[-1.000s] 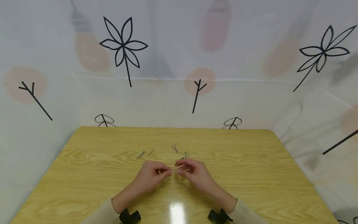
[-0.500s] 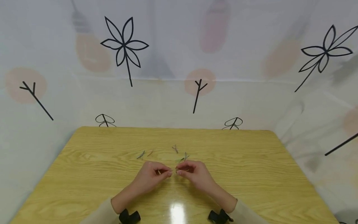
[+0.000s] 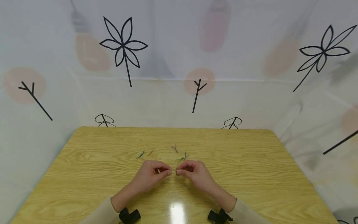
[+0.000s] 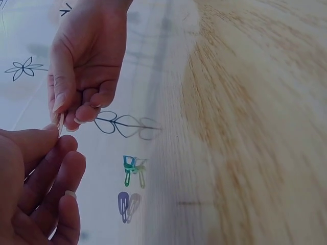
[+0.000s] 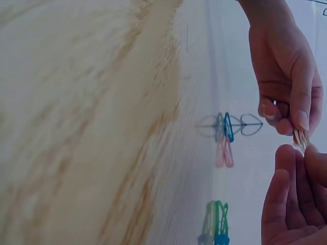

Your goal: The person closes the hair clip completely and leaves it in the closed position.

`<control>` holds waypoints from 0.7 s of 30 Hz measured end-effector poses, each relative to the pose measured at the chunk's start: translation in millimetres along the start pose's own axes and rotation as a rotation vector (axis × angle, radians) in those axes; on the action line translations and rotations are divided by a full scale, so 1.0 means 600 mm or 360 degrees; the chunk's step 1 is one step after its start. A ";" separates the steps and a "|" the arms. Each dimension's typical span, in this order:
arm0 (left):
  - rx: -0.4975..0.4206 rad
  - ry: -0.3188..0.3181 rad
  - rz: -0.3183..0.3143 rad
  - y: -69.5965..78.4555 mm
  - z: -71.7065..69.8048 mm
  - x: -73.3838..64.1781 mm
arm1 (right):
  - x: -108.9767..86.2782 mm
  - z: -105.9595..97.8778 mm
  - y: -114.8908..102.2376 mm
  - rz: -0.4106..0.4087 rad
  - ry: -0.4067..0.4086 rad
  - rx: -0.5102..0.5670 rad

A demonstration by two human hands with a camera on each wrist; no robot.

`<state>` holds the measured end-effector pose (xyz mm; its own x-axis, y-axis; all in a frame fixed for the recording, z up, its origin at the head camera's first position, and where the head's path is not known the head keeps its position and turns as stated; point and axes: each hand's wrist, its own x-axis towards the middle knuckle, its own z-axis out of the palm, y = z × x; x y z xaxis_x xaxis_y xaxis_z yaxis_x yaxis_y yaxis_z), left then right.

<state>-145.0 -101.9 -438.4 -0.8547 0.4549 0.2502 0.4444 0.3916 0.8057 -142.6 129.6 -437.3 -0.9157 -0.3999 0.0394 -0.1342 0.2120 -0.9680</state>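
Between my two hands is a pale cream snap hair clip (image 5: pixel 301 138), largely hidden by the fingertips. My left hand (image 3: pixel 150 175) pinches one end with thumb and forefinger. From the other side, the thumb and forefinger of my right hand (image 3: pixel 197 174) pinch the opposite end. In the left wrist view the clip's slim prongs show between the thumbs. Just beyond the right fingertips lie a green hair clip (image 4: pixel 127 176) and a blue one, overlapping. A purple hair clip (image 4: pixel 123 203) lies farther back.
On the wooden table (image 3: pixel 98 168), a blue hair clip (image 3: pixel 140 154) and a pink one (image 3: pixel 150 152) lie beyond the left hand. A patterned cloth (image 3: pixel 156 99) hangs behind the table's far edge. Black wrist cameras (image 3: pixel 130 216) sit below both hands.
The right fingers, spread apart a second ago, have come together on the clip. Half a second ago it pointed across behind the right fingertips; now little of it shows. The left hand barely moved.
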 end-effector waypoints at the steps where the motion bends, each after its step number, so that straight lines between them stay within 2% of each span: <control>1: -0.0005 -0.0001 -0.0005 0.001 0.000 0.000 | 0.000 0.000 0.000 -0.0007 -0.0005 0.0006; 11: -0.0135 -0.0006 0.0009 -0.005 0.003 0.001 | -0.003 0.000 0.002 -0.0003 -0.0038 0.0043; 15: -0.0146 -0.0001 -0.0010 0.013 0.000 0.000 | -0.004 0.001 0.002 0.0014 -0.0042 0.0051; 18: -0.0136 0.0002 -0.0012 0.016 0.001 0.000 | -0.004 0.002 0.004 0.0011 -0.0045 0.0066; 21: -0.0149 0.0005 0.0015 0.003 0.004 0.000 | -0.004 0.003 0.003 0.0004 -0.0045 0.0053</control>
<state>-143.6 -99.4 -438.5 -0.8516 0.4556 0.2594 0.4253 0.3110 0.8500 -140.0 129.6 -439.8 -0.9049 -0.4246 0.0302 -0.1187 0.1836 -0.9758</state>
